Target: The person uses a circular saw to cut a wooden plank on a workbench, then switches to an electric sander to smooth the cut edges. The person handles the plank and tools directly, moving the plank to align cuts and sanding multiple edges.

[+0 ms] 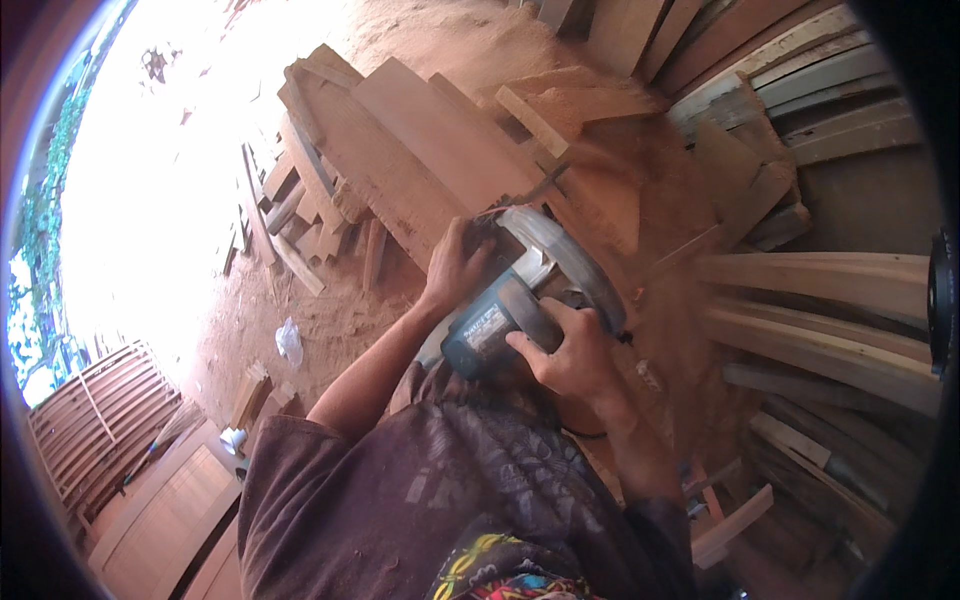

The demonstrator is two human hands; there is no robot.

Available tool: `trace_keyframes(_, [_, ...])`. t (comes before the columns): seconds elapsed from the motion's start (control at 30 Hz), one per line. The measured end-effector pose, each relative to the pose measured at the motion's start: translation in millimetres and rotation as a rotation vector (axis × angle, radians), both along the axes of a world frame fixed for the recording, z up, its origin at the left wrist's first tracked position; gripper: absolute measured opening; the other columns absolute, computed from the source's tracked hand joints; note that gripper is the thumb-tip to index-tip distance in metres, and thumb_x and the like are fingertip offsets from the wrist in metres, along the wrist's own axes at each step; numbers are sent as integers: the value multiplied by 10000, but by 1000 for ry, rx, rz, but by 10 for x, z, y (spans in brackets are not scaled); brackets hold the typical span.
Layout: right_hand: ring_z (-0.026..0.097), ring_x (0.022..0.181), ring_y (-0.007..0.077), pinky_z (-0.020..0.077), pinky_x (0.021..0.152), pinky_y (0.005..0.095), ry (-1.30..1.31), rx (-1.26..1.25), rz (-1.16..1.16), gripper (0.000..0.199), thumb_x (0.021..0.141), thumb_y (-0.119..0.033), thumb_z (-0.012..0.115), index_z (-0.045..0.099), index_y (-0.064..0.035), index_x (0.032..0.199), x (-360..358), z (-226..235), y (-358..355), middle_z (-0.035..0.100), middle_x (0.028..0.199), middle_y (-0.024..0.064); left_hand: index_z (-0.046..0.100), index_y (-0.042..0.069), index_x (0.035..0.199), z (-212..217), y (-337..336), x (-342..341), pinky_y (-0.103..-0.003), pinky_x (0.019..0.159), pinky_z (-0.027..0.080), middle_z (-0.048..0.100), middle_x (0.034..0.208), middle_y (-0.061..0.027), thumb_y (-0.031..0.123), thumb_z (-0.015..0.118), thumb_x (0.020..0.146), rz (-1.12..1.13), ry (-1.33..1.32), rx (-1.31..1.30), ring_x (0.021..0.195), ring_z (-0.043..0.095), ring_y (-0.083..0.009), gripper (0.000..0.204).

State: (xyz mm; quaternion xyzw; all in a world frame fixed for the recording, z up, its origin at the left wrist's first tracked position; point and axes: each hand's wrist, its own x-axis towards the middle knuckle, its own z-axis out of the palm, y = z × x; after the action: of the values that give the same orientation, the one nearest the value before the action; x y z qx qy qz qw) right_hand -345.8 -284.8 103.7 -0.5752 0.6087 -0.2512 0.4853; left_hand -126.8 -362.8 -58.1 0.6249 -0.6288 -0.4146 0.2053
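My right hand (578,352) is wrapped round the dark handle of a circular saw (478,335) with a teal motor housing and a grey, curved blade guard. My left hand (458,268) is curled against the front side of the same saw; its fingertips are partly hidden behind the tool. Beyond the saw, a wide reddish-brown board (440,135) points away from me, beside a second long plank (375,165). The saw sits at the near end of these boards. Its blade is hidden by the guard.
Stacked planks (820,275) line the right side. Short wood offcuts (290,205) are heaped left of the boards, on sawdust-covered ground (345,330). A crumpled clear plastic bag (289,342) lies there too. Slatted wooden panels (105,420) stand at the lower left.
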Motion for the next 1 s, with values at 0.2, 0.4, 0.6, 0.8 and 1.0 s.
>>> trace_keyframes(0.2, [760, 746, 336, 561, 677, 397, -9, -43, -4, 243, 870, -185, 844, 733, 2, 978, 59, -6, -72, 733, 801, 215, 564, 33, 1315, 36, -59, 27, -511, 1007, 523, 705, 1226, -246, 339, 737, 975, 14, 54, 88, 1204, 668, -439, 489])
trace_keyframes(0.4, [745, 716, 261, 553, 665, 384, 31, 56, 6, 246, 874, -176, 842, 738, 7, 999, 52, -50, -79, 731, 786, 191, 560, 38, 1332, 29, -57, 23, -499, 1028, 513, 695, 1260, -234, 337, 738, 975, 10, 2, 43, 1234, 653, -428, 499])
trace_keyframes(0.6, [732, 684, 249, 541, 644, 385, 13, 33, 3, 230, 874, -163, 843, 728, 10, 972, 77, -42, -113, 724, 761, 178, 554, 36, 1351, 11, -33, 34, -508, 1026, 508, 683, 1266, -243, 332, 724, 984, 16, 10, 58, 1227, 644, -444, 501])
trace_keyframes(0.8, [728, 672, 251, 536, 633, 386, -8, 48, 7, 220, 872, -156, 844, 717, 8, 944, 120, -9, -201, 717, 751, 176, 561, 36, 1347, 36, -113, 85, -513, 1015, 511, 681, 1258, -242, 324, 729, 978, 16, 27, 85, 1220, 649, -438, 497])
trace_keyframes(1.0, [729, 671, 257, 537, 628, 387, 1, 59, 26, 223, 873, -157, 843, 714, 7, 951, 121, 1, -249, 720, 755, 177, 567, 34, 1340, 84, -146, 91, -511, 1021, 513, 681, 1266, -241, 317, 730, 976, 42, 26, 70, 1231, 650, -433, 489])
